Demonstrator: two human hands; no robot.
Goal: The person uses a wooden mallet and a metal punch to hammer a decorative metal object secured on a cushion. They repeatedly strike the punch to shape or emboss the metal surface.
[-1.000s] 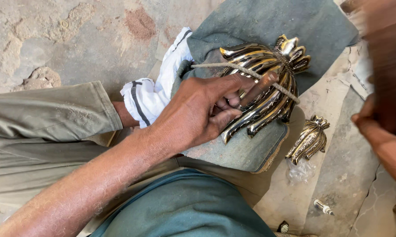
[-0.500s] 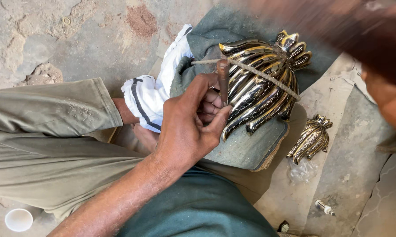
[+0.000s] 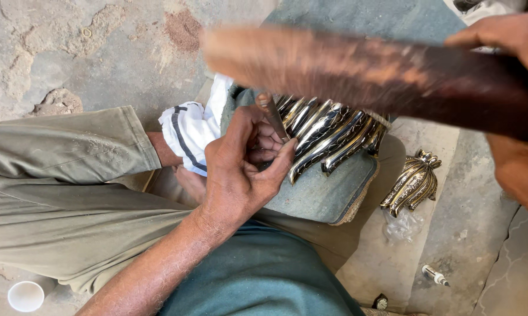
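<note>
**Q:** Head view, from above: what does the left hand hold?

**A:** A thin metal punch, pinched between thumb and curled fingers. Its long axis runs from the upper left down to the lower right, its blunt end up at frame centre, its lower end hidden behind the fingers against the ribbed brass casting. The forearm enters from the lower left edge and rises diagonally to the middle, wrist bent slightly, back of the hand toward the camera.

**Q:** And the casting itself?

**A:** It lies just right of the hand at the centre of the frame, on a grey-blue cushion. Its polished ribs run from upper left to lower right, curved tips pointing down toward the thumb.

**Q:** What crosses the top of the frame?

**A:** A dark wooden mallet, blurred, its long axis nearly level from upper centre to the right edge. The right hand closes around its right-hand end at the upper right; part of the same arm shows along the right edge.

**Q:** Farther out?

**A:** A second, smaller brass casting lies on the stone floor right of the cushion, apart from it. A white cloth with a dark stripe sits left of the hand, beside the olive trouser leg. A white cup stands in the lower left corner, a small bolt at lower right.
</note>
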